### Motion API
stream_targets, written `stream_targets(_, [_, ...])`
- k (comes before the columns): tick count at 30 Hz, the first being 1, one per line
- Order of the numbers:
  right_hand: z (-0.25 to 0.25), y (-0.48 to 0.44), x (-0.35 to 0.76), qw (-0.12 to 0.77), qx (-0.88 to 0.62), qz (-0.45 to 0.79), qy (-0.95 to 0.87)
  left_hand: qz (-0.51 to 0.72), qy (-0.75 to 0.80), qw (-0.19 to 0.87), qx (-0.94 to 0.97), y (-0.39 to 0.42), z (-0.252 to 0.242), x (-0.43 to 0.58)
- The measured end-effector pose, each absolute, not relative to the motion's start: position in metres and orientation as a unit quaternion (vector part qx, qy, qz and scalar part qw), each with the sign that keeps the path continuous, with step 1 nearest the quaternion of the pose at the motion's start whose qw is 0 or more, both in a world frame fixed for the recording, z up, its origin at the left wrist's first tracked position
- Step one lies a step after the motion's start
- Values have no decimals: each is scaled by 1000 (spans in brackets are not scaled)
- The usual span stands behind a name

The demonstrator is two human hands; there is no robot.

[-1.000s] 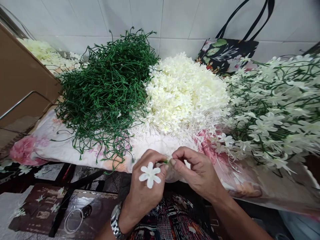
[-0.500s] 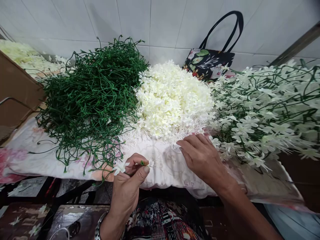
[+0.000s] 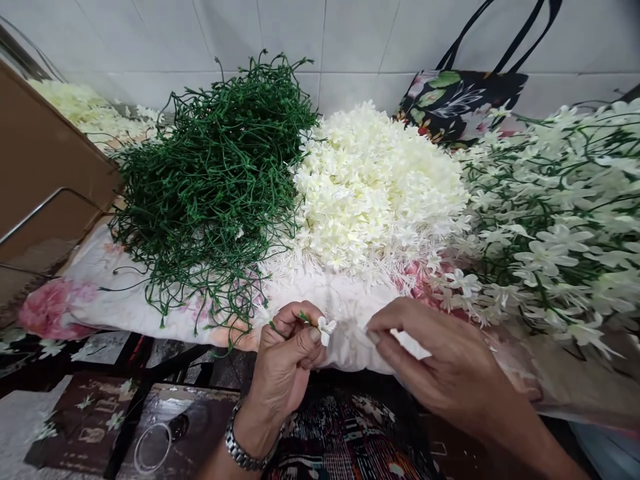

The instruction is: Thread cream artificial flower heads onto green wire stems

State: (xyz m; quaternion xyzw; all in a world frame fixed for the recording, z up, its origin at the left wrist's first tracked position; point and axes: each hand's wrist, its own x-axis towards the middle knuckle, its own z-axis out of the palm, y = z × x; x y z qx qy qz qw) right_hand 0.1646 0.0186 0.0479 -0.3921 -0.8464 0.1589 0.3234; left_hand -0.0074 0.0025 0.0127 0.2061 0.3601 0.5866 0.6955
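Note:
My left hand [image 3: 295,343] is closed, thumb against forefinger, on the green stem of an artificial flower. Small white petals [image 3: 326,329] stick out past the thumb tip, and a bit of green [image 3: 303,317] shows above the fingers. To the right, a short gap away, my right hand [image 3: 425,347] has its thumb and forefinger pinched together; whatever they hold is too faint to make out. Just beyond both hands lie thin white stamen sprays [image 3: 287,267], along the front of a heap of loose cream-white flower heads [image 3: 373,183].
A tangled heap of green stems [image 3: 215,173] stands left of the flower heads. Assembled white flowers [image 3: 555,247] pile up at the right. A cardboard box [image 3: 45,160] borders the left side, and a floral bag [image 3: 460,103] leans on the tiled wall. Floral cloth [image 3: 120,287] covers the table.
My right hand has come back from the stamen sprays toward my left hand, still pinched. The left hand has turned its flower so the petals show more. The view has swung left.

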Motion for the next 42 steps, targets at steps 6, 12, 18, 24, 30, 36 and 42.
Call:
stream_targets(6, [52,9,137,333,-354,201,-851,621,361,622,311,-7,11,-11])
stream_targets(12, [47,4,136,296,-361,154,-871,605,411,427,533,-13,2,-18])
stream_targets(18, [46,4,137,261,-346,115,-894,510,470,290,660,-12,17,-20])
stream_targets(24, [42,6,138,256,-338,115,-898,493,472,329,652,-12,15,-21])
stream_targets(30, [38,8,136,285,-339,133,-887,560,456,455,521,-12,7,-16])
stream_targets(36, [33,10,138,371,-366,259,-813,624,432,593,269,-10,9,-10])
stream_targets(42, [26,8,130,417,-350,277,-792,622,414,589,310,-13,12,-6])
